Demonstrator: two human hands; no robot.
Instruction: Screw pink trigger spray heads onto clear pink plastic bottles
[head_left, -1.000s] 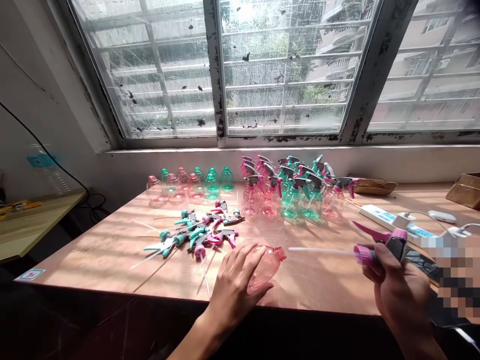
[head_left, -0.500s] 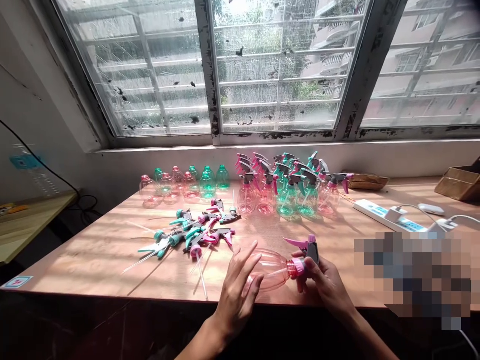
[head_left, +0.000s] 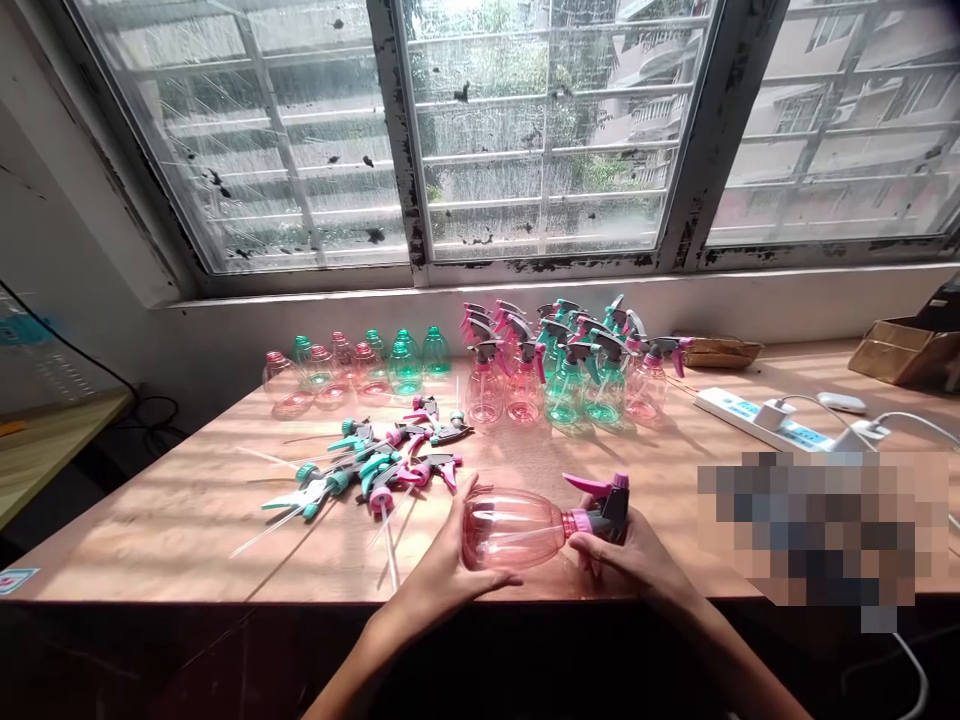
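Observation:
A clear pink spray bottle (head_left: 514, 530) lies on its side in front of me, its base to the left and a pink-and-grey trigger head (head_left: 607, 508) on its neck. My left hand (head_left: 442, 560) wraps round the base end, thumb stretched along the lower side and fingers partly hidden behind the bottle. With thumb and fingers, my right hand (head_left: 626, 555) grips the pink collar of the trigger head. Left of the bottle lies a pile of loose green and pink trigger heads (head_left: 382, 465) with thin white dip tubes.
Several open pink and green bottles (head_left: 405, 368) stand at the back left. Bottles fitted with trigger heads (head_left: 566, 390) crowd together right of them. A white power strip (head_left: 757, 420) with plugs and a brown box (head_left: 892, 350) are at the right, near a blurred-out patch.
My left hand has closed in round the bottle's base, its fingers going behind it. My right thumb has shifted down onto the collar. The view has moved slightly.

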